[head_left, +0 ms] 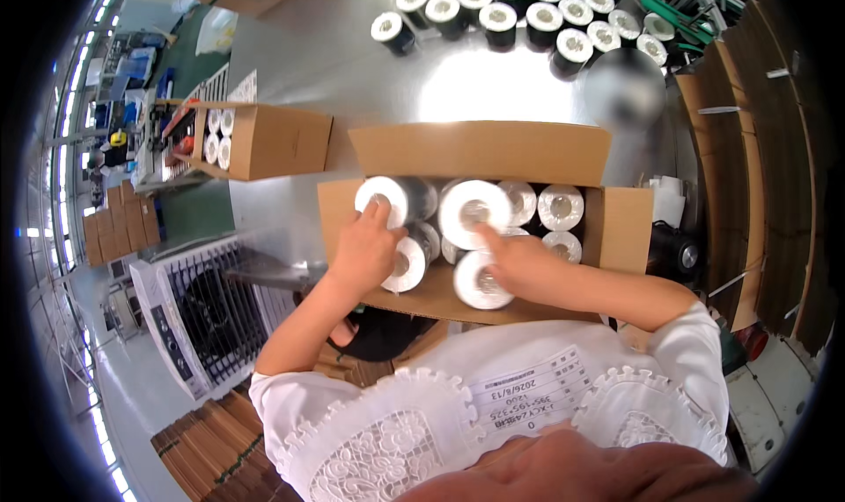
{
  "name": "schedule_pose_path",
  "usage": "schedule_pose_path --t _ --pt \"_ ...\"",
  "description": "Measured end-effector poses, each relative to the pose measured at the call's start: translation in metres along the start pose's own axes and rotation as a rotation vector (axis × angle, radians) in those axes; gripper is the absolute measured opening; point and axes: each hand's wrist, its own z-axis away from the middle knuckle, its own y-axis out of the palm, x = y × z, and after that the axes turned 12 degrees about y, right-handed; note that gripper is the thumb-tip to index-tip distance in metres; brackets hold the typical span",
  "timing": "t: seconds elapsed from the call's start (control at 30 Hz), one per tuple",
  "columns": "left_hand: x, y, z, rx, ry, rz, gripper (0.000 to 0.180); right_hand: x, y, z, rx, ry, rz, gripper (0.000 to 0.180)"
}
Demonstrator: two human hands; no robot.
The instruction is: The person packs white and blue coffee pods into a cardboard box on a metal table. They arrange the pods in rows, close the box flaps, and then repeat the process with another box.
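An open cardboard box (480,154) lies on its side on a metal table, packed with several rolls of black tape whose white ends face me. My left hand (363,248) rests on the rolls at the box's left, fingertips touching the top-left roll (387,198). My right hand (515,260) presses on the middle rolls, fingers against a large front roll (475,210), with another roll (480,282) just below the hand. Neither hand clearly grasps a roll.
Several more black tape rolls (528,13) stand at the table's far side. A second cardboard box (264,141) with rolls sits to the left. Flat cardboard stacks (757,150) line the right. A white fan unit (189,313) stands lower left on the floor.
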Motion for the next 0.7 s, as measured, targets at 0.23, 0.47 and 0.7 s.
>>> schedule_pose_path --t 0.23,0.47,0.7 --pt "0.055 -0.029 -0.043 0.580 0.093 0.349 0.036 0.008 -0.025 -0.018 0.016 -0.197 0.016 0.069" --pt "0.155 -0.052 -0.257 -0.319 -0.047 0.406 0.033 -0.207 -0.153 -0.030 -1.213 0.163 -0.564 0.026" --pt "0.241 0.047 -0.468 -0.018 -0.106 -0.181 0.066 -0.421 -0.151 -0.070 -0.993 0.750 -0.168 0.075"
